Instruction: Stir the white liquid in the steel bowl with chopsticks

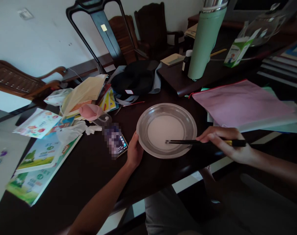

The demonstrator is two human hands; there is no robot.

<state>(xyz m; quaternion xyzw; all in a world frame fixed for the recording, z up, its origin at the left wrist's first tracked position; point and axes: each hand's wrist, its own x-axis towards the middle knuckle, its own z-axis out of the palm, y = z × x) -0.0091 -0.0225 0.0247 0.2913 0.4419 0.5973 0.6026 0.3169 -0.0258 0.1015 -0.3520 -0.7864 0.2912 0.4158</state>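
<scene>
The left hand (135, 152) grips the left rim of a metal bowl (166, 107) on the dark table (80, 166), directly before the person. Well apart from it, the right hand (229, 134) is closed around black chopsticks (184, 142), tips over whitish liquid (164, 129). Print on the booklets (39, 156), green-and-white box (237, 54) and phone (123, 145) (partly pixelated) is unreadably small.

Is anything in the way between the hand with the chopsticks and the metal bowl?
Nothing I can see. The right hand holds chopsticks that reach over the metal bowl's rim. The phone is beyond the left hand.
</scene>
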